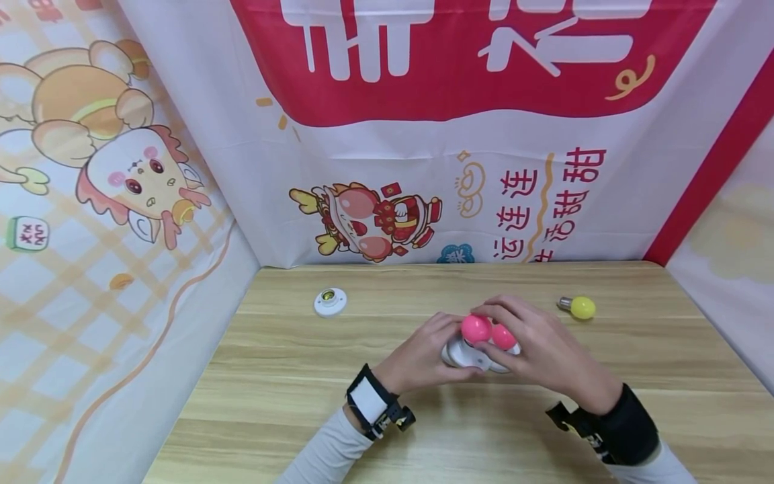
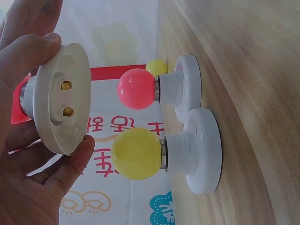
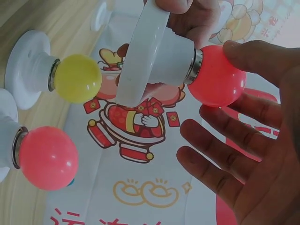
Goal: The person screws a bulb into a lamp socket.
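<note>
My left hand (image 1: 423,353) grips a white round lamp holder (image 2: 63,98) by its rim, raised off the table and tilted so its underside with two brass terminals shows in the left wrist view. A pink bulb (image 3: 218,77) sits in that holder, its metal collar showing at the socket mouth. My right hand (image 1: 538,343) pinches this bulb between thumb and forefinger, the other fingers spread. Below on the table stand two more white holders, one with a yellow bulb (image 2: 137,153), the other with a pink bulb (image 2: 137,89). In the head view the hands largely cover both.
A white lamp holder (image 1: 330,302) without a bulb lies toward the back left of the wooden table (image 1: 272,403). At the back right a loose yellow bulb (image 1: 582,308) lies on its side. Printed cloth (image 1: 375,154) hangs behind the table and at its sides.
</note>
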The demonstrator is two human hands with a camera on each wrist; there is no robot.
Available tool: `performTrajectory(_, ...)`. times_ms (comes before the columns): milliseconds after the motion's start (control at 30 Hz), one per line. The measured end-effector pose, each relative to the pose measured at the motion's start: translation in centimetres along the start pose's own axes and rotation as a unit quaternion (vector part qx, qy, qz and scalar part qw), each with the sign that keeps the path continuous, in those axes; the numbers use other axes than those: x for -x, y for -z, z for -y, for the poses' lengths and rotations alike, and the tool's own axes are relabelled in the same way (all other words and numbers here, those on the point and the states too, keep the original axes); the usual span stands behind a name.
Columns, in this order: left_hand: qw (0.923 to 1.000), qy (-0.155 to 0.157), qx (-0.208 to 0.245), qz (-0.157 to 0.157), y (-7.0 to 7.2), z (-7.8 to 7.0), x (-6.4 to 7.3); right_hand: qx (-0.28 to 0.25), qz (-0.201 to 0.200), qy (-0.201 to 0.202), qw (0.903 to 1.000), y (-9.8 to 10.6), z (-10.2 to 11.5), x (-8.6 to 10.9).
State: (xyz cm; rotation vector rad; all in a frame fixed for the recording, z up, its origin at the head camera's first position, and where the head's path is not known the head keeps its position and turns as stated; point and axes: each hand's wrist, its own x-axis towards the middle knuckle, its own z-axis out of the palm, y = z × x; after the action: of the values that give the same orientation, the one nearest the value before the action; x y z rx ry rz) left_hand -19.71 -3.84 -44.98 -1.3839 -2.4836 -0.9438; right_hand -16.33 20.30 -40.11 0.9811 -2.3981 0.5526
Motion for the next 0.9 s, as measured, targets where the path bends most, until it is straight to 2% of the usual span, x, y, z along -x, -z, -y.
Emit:
performTrajectory(300,1.0000,0.000,0.000,0.003,-0.19,0.13,0.10,0.008,0.002,-0.015,0.9999,0.02,0.06,0.11)
performTrajectory(633,1.0000,0.002,0.002,-0.001,-0.05,-0.10,0.09,-0.016,0.013,0.039,0.9990,0.20,0.02,0.21)
performTrajectory(900,1.0000,-0.001,0.006,0.002,-0.10,-0.13,0.05,-0.011,0.016,0.031,0.9993,0.18,-0.06,0.22)
